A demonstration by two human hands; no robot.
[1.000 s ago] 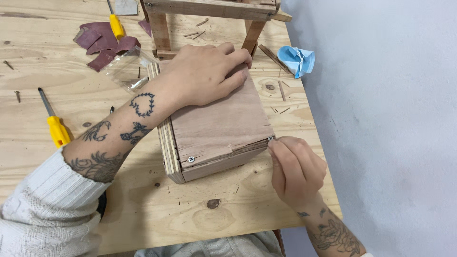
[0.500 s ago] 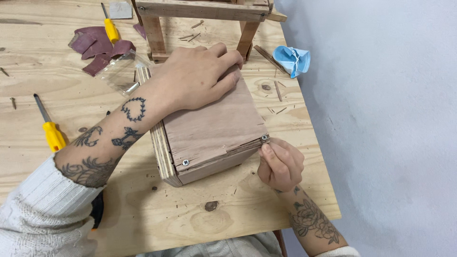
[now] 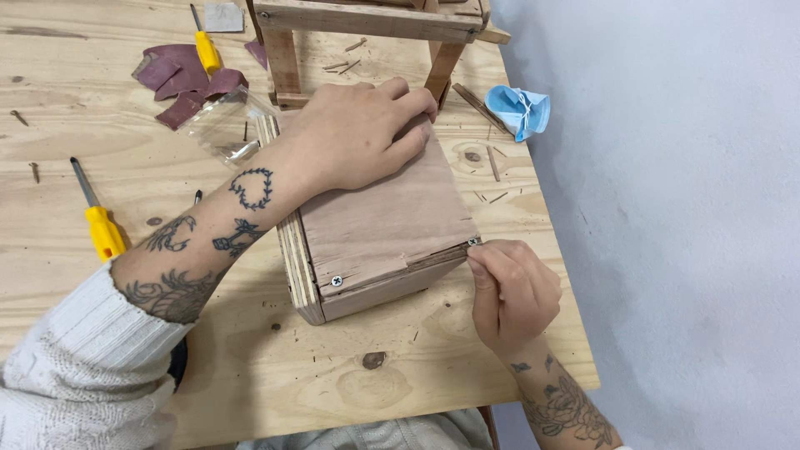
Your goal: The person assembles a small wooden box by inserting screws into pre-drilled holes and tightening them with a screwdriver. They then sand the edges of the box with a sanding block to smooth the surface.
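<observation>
Both your hands meet the box [image 3: 379, 221]: left hand [image 3: 358, 133] flat on its far end, right hand [image 3: 512, 292] pinching the near-right corner screw [image 3: 473, 242].

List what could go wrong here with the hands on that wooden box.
1. The right hand pinches at the screw on the box's near right corner; fingertips might slip on the metal or catch a plywood splinter.
2. The box is steadied only by the left hand pressing its top; it could shift.
3. Loose nails and splinters on the table could prick a forearm.

Left hand [image 3: 358, 137] presses flat on the wooden box [image 3: 379, 225]; right hand [image 3: 512, 292] pinches its corner screw [image 3: 472, 242].
</observation>
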